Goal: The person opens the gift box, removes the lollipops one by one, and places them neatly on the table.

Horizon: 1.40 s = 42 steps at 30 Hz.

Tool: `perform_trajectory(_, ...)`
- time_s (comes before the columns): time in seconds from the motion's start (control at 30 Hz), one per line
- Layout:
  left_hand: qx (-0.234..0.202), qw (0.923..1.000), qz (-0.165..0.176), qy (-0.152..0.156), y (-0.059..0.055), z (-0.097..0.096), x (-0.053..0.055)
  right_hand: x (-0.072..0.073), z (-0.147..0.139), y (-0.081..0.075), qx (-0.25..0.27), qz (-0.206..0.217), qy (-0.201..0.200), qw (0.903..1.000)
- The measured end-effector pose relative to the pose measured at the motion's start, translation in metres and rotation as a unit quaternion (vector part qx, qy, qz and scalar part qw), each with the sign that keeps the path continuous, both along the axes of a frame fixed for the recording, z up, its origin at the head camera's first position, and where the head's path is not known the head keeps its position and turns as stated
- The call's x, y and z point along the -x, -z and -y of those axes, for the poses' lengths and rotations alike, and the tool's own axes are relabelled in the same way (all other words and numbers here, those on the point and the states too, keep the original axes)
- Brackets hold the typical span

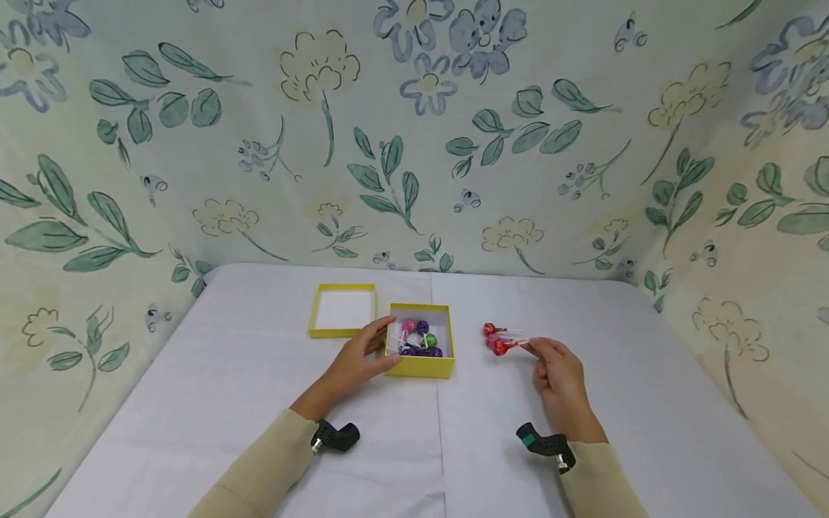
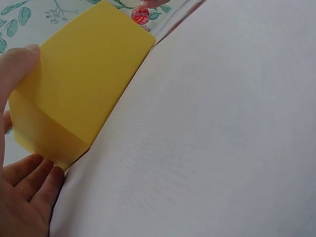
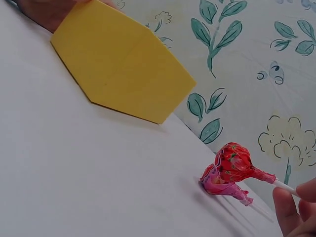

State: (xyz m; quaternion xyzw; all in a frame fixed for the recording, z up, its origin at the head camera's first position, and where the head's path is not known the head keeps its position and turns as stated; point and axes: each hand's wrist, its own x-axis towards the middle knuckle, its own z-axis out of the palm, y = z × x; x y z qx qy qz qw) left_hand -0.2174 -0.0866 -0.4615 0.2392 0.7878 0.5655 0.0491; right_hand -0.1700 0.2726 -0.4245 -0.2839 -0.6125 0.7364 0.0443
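My left hand (image 1: pixel 355 360) grips the left side of a yellow box (image 1: pixel 421 367), its thumb by the near corner and its fingers spread along the side. Several wrapped lollipops lie inside, among them a pink one (image 1: pixel 409 326), a green one (image 1: pixel 430 339) and dark purple ones. To the right of the box, my right hand (image 1: pixel 562 378) pinches the white stick of a red lollipop (image 3: pixel 234 163) between thumb and fingertips. Just behind it on the cloth are a pink lollipop (image 3: pixel 219 186) and another red lollipop (image 1: pixel 489 329).
A yellow-rimmed box lid (image 1: pixel 337 333) lies on the white tablecloth (image 1: pixel 259 309), left of and behind the box. Floral fabric (image 1: pixel 388 237) hangs behind the table and along its sides. A black wrist camera (image 1: pixel 338 436) sits on each wrist.
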Motion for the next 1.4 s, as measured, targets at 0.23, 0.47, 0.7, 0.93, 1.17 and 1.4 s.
perform_trajectory(0.23, -0.004, 1.0, 0.004, 0.005, 0.0044, -0.0026, -0.0004, -0.0015, -0.0037, 0.0078, -0.008, 0.008, 0.007, 0.9999)
perform_trajectory(0.47, 0.006, 1.0, 0.004, -0.002, 0.0041, -0.0038, 0.0007, 0.0001, 0.0002, 0.01, -0.043, 0.005, 0.006, 0.9991)
perform_trajectory(0.7, 0.008, 0.9999, 0.009, -0.01, 0.0016, -0.002, 0.0001, 0.0028, 0.0037, 0.0097, -0.065, 0.007, 0.009, 0.9978)
perform_trajectory(0.93, 0.018, 0.9997, 0.014, -0.013, 0.0008, -0.0025, 0.0002, 0.0029, 0.0023, 0.0102, -0.07, 0.002, 0.008, 0.9975)
perform_trajectory(1.17, 0.008, 0.9999, 0.012, -0.007, -0.0002, -0.0029, 0.001, 0.005, 0.0001, 0.0103, -0.081, 0.009, 0.007, 0.9967)
perform_trajectory(1.4, 0.007, 0.9999, 0.005, -0.005, -0.0007, -0.0022, 0.0012, 0.0072, -0.0012, 0.0095, -0.082, 0.022, 0.007, 0.9964)
